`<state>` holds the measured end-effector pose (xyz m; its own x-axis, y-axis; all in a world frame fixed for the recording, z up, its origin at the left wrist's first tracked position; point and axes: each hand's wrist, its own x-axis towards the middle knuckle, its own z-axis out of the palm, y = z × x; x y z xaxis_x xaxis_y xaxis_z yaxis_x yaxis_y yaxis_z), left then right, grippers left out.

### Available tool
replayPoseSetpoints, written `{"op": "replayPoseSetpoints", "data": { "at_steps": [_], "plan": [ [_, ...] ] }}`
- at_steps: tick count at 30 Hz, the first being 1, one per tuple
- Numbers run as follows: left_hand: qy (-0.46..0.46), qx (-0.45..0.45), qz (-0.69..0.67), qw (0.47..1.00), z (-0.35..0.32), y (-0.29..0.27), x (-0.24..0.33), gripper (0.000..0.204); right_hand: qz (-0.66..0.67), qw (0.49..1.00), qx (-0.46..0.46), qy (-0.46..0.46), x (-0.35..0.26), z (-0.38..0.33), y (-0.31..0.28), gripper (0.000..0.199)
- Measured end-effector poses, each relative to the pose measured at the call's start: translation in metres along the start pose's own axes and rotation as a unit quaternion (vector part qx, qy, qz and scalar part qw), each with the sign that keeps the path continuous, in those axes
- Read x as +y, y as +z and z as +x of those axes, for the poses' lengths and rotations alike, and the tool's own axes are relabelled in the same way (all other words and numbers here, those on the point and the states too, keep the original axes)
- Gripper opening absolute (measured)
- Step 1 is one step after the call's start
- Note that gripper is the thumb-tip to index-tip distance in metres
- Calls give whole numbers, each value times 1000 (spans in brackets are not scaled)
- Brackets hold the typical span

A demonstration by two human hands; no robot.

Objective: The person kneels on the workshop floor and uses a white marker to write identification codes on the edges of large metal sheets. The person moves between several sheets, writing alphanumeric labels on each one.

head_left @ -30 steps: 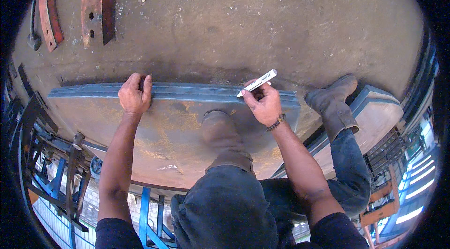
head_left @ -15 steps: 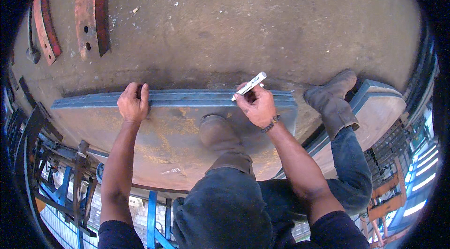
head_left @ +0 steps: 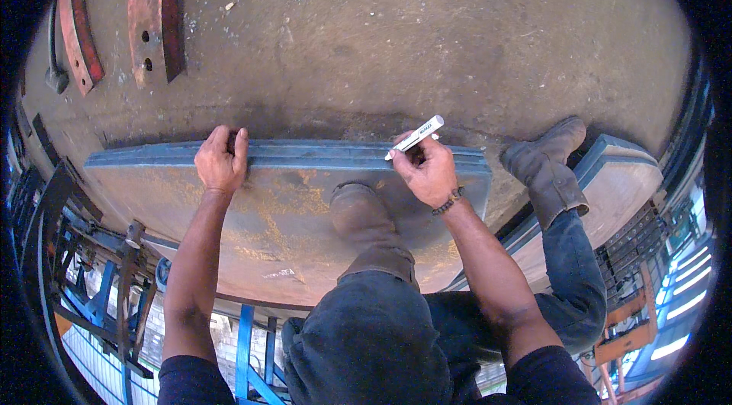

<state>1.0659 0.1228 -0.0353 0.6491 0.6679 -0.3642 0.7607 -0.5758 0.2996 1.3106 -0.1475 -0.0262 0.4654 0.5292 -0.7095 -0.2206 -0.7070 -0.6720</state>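
Observation:
A stack of thick steel plates (head_left: 267, 199), rusty on top with blue-grey edges, lies in front of me. My left hand (head_left: 221, 161) is closed over its far edge, fingers curled down over the side and thumb against it. A white marker (head_left: 419, 134) sits pinched in my right hand (head_left: 428, 175), slanting up to the right. Its tip is at the stack's layered edge, right of the middle; whether it touches the metal I cannot tell. One of my boots (head_left: 357, 210) rests on the top plate, between my two hands.
Two curved red steel pieces (head_left: 156, 16) with holes lie on the brown floor (head_left: 366, 39) at the far left, near a dark hammer-like tool (head_left: 56, 78). Another plate stack (head_left: 618, 176) stands right, beside my other boot (head_left: 545, 165). Blue metal framing (head_left: 245, 348) is at the lower left.
The whole view has shifted slightly, so plates and hands appear a little further right. The marker has rolled slightly in my right hand. My left hand keeps its hold on the edge.

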Motion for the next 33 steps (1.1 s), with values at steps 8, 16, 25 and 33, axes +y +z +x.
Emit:
{"op": "replayPoseSetpoints", "data": {
  "at_steps": [8, 16, 25, 33],
  "plan": [
    [-11, 3, 0, 1000, 0, 2, -1, 27, -43, 999, 1, -11, -2, 1, -1, 16],
    [-21, -1, -6, 1000, 1, 1, 1, 27, 35, 999, -17, 20, -1, -2, -4, 14],
    [-12, 12, -1, 1000, 0, 2, 1, 28, 40, 999, -1, 9, 4, -3, -4, 16],
    [-4, 25, -19, 1000, 2, 4, 3, 30, 108, 994, 26, 17, 14, -4, -1, 17]
  ]
}}
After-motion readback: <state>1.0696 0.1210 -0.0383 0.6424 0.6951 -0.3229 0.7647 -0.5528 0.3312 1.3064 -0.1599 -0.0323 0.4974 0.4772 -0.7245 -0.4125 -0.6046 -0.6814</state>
